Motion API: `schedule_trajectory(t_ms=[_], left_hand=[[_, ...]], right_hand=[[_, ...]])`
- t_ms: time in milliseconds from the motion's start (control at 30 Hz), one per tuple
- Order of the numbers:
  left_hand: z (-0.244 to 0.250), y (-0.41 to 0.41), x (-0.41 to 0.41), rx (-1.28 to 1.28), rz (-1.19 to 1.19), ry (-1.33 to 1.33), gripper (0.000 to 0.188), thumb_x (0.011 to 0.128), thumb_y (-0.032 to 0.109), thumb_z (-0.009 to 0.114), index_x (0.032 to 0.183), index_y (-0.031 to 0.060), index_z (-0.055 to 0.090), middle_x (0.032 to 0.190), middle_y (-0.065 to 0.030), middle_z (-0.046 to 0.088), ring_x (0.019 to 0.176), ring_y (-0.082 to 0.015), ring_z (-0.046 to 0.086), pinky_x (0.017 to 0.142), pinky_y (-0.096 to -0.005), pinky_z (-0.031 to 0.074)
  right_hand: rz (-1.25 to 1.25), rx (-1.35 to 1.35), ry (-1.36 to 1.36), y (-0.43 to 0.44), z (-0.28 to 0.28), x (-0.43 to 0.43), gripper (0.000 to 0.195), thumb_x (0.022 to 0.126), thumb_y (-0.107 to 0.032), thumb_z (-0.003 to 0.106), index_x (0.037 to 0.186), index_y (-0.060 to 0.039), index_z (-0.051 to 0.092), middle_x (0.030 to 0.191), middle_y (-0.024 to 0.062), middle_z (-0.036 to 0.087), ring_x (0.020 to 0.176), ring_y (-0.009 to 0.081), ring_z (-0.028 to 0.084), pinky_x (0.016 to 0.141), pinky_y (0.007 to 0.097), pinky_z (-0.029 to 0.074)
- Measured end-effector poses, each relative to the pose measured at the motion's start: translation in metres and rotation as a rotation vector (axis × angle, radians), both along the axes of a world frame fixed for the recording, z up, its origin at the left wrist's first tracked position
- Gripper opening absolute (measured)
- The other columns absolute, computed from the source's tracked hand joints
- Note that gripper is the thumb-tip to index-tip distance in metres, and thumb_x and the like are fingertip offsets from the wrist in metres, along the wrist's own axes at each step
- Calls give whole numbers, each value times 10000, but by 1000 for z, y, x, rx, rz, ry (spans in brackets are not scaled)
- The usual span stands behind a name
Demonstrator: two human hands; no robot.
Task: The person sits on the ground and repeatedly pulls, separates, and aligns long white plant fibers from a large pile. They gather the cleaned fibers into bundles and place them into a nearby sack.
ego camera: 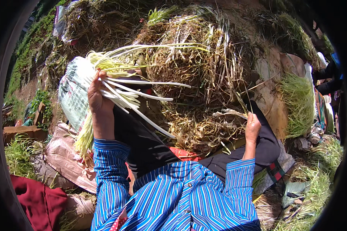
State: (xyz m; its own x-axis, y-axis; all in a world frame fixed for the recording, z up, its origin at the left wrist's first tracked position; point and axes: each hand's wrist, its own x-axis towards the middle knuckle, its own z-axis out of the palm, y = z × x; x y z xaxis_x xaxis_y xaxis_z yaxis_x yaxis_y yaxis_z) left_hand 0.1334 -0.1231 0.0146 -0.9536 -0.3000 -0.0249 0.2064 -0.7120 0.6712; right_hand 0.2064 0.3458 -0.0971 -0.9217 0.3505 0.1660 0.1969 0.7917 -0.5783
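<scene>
My left hand [97,92], raised at the left, is closed around a bunch of pale leafy stalks [127,92]; white stems point right and yellow leaves spread above. At the right, above my knee, my right hand [253,124] pinches dry, withered leaves [234,112]. A large heap of dry stalks and roots [196,66] lies between and beyond my legs. Under and behind my left hand, a white woven sack [72,92] bears writing, and more yellow leaves [85,134] hang over its lower edge.
Bundles of green-yellow leafy stalks [297,101] lie at the right, near a person in dark sleeves [328,78]. A pinkish woven sack [72,158] and dark red cloth [37,202] are at the lower left. A brick [24,133] lies at the far left.
</scene>
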Motion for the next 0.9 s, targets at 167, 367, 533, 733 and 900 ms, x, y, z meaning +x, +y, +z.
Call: schedule_trajectory(t_ms=[167,367,533,733,900], left_hand=[[23,-15,-3,-50,-112,104,189,858,142,473,1018,45,495,806,-28,534,713,-143,519,632,-257,455],[40,28,-23,23,-250,116,201,838,147,503,1012,48,486,788,-34,552,695,-150,551,559,-252,491],[51,40,-23,0,-334,60,246,810,136,542,1029,38,488,793,-36,560,625,-102,539,525,-230,484],[50,67,-29,-103,-399,38,313,780,99,557,1067,10,470,913,-92,605,656,-81,547,526,-191,459],[53,89,-42,-238,-376,20,393,776,137,568,1127,8,447,901,-81,617,573,-35,476,461,-159,380]], right_hand=[[252,127,-2,-14,86,-10,151,746,-118,589,863,-23,607,806,136,580,736,273,564,656,340,445],[880,-197,430,-128,150,-51,509,684,-316,661,1102,-71,507,904,127,589,956,321,518,800,360,428],[1016,-211,25,-169,94,-50,351,794,-81,538,1133,-52,453,798,186,575,632,280,596,573,298,474],[736,-1162,-188,-150,117,-47,394,897,-315,407,1115,3,486,776,22,550,658,69,481,609,196,401],[1013,-1067,-221,-183,109,-29,405,902,-299,402,1160,9,448,800,-12,509,696,58,450,667,198,385]])
